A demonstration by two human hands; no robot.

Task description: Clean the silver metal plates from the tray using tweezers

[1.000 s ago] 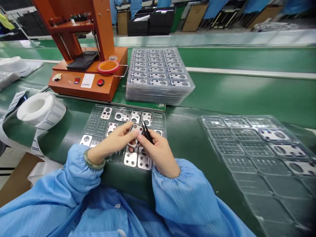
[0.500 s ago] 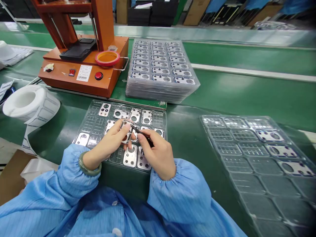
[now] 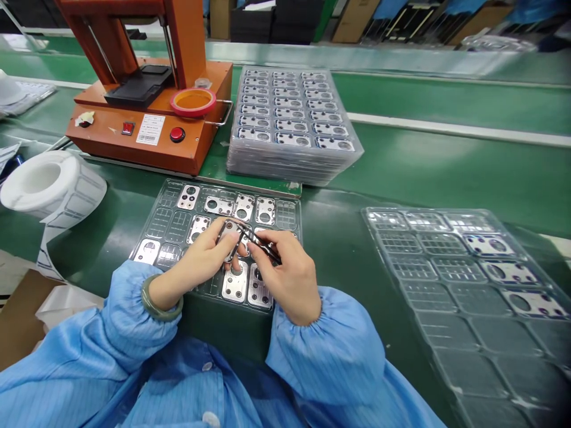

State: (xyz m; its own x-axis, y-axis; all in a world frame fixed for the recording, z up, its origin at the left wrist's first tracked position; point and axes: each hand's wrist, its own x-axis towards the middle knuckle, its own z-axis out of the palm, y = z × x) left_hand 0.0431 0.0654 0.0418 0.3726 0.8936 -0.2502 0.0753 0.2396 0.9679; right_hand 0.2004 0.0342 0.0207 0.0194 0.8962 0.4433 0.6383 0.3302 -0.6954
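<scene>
Between its thumb and fingers my left hand (image 3: 213,245) grips a small metal plate (image 3: 230,228) with round holes and a dark edge, tilted over the tray. My right hand (image 3: 289,270) is closed round black tweezers (image 3: 266,249), whose tips are at the plate's right edge. Whether the tips pinch anything is too small to tell. Below both hands lies a clear plastic tray (image 3: 166,205) with several silver plates in its pockets, such as a plate (image 3: 234,283) near the front edge. My hands cover part of the tray's middle.
An orange press (image 3: 134,139) stands at the back left, with a roll of tape (image 3: 193,103) on it. Beside it rises a stack of filled trays (image 3: 294,157). A label roll (image 3: 53,184) lies at left. Another clear tray (image 3: 473,333) with 3 plates is at right.
The plate in my left hand has tilted slightly, and the tweezers have shifted a little along its right edge. Both hands keep their hold.
</scene>
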